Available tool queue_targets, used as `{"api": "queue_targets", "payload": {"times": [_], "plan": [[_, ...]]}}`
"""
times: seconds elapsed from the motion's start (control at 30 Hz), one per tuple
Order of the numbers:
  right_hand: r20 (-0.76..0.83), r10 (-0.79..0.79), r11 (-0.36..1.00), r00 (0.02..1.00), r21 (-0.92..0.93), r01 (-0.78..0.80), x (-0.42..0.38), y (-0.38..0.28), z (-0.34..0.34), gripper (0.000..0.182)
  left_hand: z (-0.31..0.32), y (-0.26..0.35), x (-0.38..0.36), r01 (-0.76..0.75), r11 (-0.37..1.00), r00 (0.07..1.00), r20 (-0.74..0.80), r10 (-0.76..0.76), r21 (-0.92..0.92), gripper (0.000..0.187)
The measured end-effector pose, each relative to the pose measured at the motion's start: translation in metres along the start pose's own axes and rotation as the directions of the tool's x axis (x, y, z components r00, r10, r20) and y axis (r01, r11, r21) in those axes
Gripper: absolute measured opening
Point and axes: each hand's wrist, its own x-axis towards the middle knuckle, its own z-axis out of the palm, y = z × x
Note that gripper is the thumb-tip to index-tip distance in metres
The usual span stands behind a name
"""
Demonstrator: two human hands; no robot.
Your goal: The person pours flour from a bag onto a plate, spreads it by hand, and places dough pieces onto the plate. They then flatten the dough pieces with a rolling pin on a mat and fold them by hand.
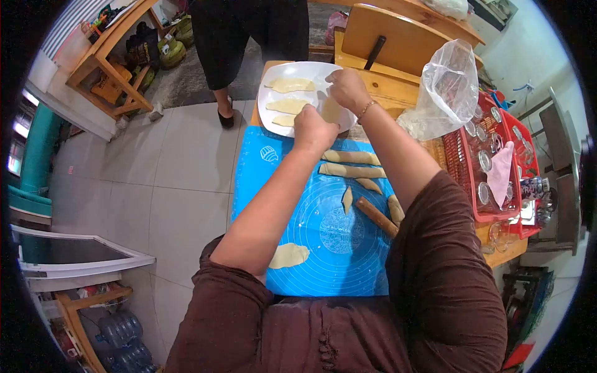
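While left hand (316, 129) and right hand (349, 91) cross plate (306, 69) edge, fingers (307, 112) seemingly pinching dough (330, 110), far rim open

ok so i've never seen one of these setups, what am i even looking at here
There is no machine here, just a person using two bare hands. The one picture comes from a camera worn on their head, looking forward and down, so their arms reach away from you.

A blue mat lies on a wooden table, with long dough strips, smaller dough pieces and a short brown rod. Beyond it, a white plate bears flat pieces of dough. To the right are a clear plastic bag and a red basket of glassware.

The left hand and right hand are at the plate, seemingly with a dough piece between them.
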Motion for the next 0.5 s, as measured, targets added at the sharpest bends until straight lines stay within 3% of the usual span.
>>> {"api": "queue_targets", "payload": {"times": [0.1,0.17,0.23,0.27,0.37,0.4,0.43,0.47,0.5], "plan": [[-0.041,-0.045,0.997,0.998,0.064,0.048,-0.025,-0.006,-0.019,0.025,-0.025,-0.002,-0.019,-0.034,0.992,0.999,-0.021,0.036,0.122,0.056],[-0.017,-0.038,0.971,0.999,0.236,0.041,-0.048,-0.016,-0.038,0.024,-0.049,-0.004,-0.047,-0.152,0.969,0.988,-0.009,0.157,0.194,0.051],[-0.004,-0.08,0.969,0.997,0.235,0.078,-0.081,-0.026,-0.05,0.023,-0.069,-0.025,-0.071,-0.324,0.924,0.945,0.016,0.327,0.202,0.044],[0.011,-0.12,0.964,0.993,0.24,0.114,-0.1,-0.033,-0.056,0.022,-0.082,-0.028,-0.087,-0.328,0.924,0.945,0.083,0.318,0.197,0.04],[0.206,-0.186,0.939,0.961,0.325,0.113,-0.179,-0.067,-0.064,0.022,-0.111,-0.041,-0.14,-0.248,0.935,0.952,0.243,0.187,0.254,0.036],[0.36,-0.125,0.924,0.924,0.382,-0.024,-0.203,-0.076,-0.061,0.023,-0.117,-0.051,-0.158,-0.253,0.933,0.952,0.238,0.193,0.255,0.036],[0.271,-0.303,0.92,0.914,0.333,0.207,-0.225,-0.076,-0.049,0.024,-0.12,-0.064,-0.176,-0.364,0.873,0.921,0.266,0.285,0.325,0.037],[0.283,-0.357,0.921,0.89,0.269,0.284,-0.244,-0.081,-0.042,0.025,-0.122,-0.072,-0.192,-0.467,0.794,0.879,0.302,0.37,0.388,0.037],[0.319,-0.316,0.936,0.894,0.258,0.239,-0.262,-0.085,-0.032,0.026,-0.123,-0.073,-0.206,-0.47,0.791,0.878,0.298,0.375,0.391,0.037]]}}
